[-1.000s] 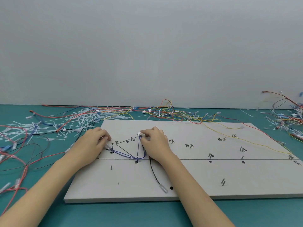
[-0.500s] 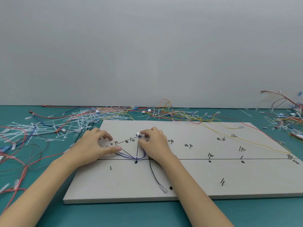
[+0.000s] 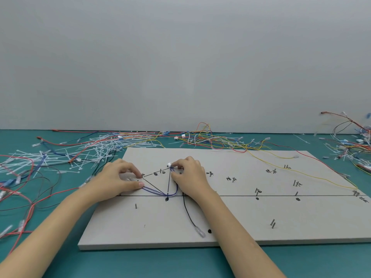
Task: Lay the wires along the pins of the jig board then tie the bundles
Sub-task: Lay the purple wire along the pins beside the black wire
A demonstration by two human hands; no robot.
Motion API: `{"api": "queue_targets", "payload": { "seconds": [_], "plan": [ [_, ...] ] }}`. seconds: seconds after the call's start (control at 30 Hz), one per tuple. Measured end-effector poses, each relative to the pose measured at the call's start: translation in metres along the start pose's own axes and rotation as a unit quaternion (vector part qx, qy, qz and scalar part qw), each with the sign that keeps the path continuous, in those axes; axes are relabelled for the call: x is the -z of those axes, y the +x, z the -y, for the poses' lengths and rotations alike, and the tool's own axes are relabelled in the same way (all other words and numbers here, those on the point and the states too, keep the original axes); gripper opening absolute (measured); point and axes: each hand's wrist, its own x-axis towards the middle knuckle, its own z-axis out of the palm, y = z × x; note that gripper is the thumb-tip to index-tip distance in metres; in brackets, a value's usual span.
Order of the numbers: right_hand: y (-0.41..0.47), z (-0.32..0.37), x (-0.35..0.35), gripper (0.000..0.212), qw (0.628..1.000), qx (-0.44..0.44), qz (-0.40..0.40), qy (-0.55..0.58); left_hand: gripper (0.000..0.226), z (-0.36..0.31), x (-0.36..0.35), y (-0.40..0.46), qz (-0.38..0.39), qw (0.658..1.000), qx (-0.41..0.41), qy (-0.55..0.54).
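1. The left hand (image 3: 118,180) has shifted a little toward the right hand since a second ago: then it sat curled over the left end of the blue-purple wires (image 3: 155,192), and now its thumb lies stretched along them while the forefinger presses down by a pin just beyond the thumb tip (what sits under the fingers is a clear sleeve end, as far as can be told).
2. The right hand (image 3: 189,177) has hardly moved. Its fingers (image 3: 177,165) pinch the small white connector (image 3: 169,164) at the top of the drawn triangle, just left of the fingertips.
3. Between the two hands the blue-purple wires run down from the connector, round the pin (image 3: 167,194) near the black dot, and back up to the left thumb, so the loop looks tighter against the pin than it did.
4. A black wire (image 3: 187,213) trails from under the right palm toward the near edge of the jig board (image 3: 230,223), ending in a clear sleeve; it is not routed.
5. My reading: laying is at an early stage, no bundle is tied, and the cable ties (image 3: 90,149) lie on the worktop beyond the left fingers.
6. A yellow wire (image 3: 313,176) crosses the board well to the right of both hands.
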Motion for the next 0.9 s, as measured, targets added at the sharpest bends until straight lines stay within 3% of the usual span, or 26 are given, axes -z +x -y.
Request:
{"api": "queue_targets", "payload": {
  "seconds": [0.13, 0.23, 0.3, 0.43, 0.7, 0.9],
  "plan": [
    [0.000, 0.000, 0.000, 0.031, 1.000, -0.002, -0.002, 0.005, 0.034, -0.006, 0.000, -0.003, -0.008, 0.999, 0.011, 0.031],
    [-0.001, 0.001, 0.000, 0.031, 1.000, -0.005, -0.004, 0.013, 0.046, -0.009, -0.001, -0.002, -0.015, 0.999, 0.022, -0.019],
    [0.000, 0.001, 0.000, 0.031, 1.000, -0.007, -0.004, 0.010, 0.038, -0.006, -0.005, 0.005, -0.039, 0.999, 0.017, -0.026],
    [0.000, 0.001, 0.000, 0.031, 1.000, -0.009, -0.003, 0.010, 0.031, 0.011, -0.010, 0.038, -0.075, 0.994, 0.045, 0.064],
    [0.002, -0.001, 0.001, 0.028, 0.999, -0.019, -0.008, 0.037, 0.041, 0.027, 0.006, 0.112, -0.061, 0.975, 0.114, 0.180],
    [0.003, -0.001, 0.000, 0.027, 0.999, -0.019, -0.011, 0.041, 0.032, 0.041, 0.003, 0.129, -0.028, 0.972, 0.142, 0.185]
  ]
}}
